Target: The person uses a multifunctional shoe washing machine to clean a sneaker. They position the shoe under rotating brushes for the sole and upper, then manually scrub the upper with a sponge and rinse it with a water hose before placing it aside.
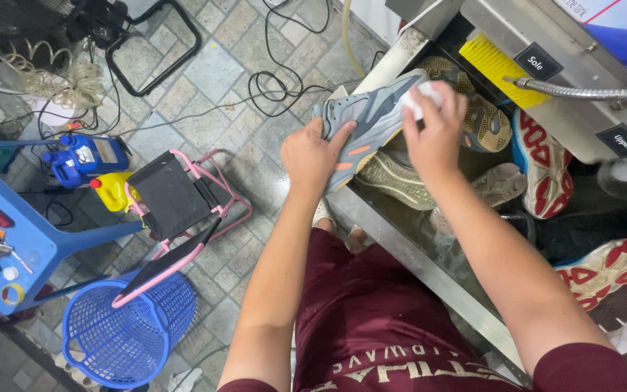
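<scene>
My left hand grips the heel end of a grey-blue sneaker with orange marks, holding it over the edge of a metal wash basin. My right hand presses a small white pad against the sneaker's side near its toe. Under the held shoe, in the basin, lie a beige sneaker and a shoe with a tan patterned sole.
White shoes with red soles lie further right in the basin, under a flexible metal hose and a yellow brush. On the tiled floor at left stand a pink folding stool, a blue basket and a blue table with tools. Cables cross the floor.
</scene>
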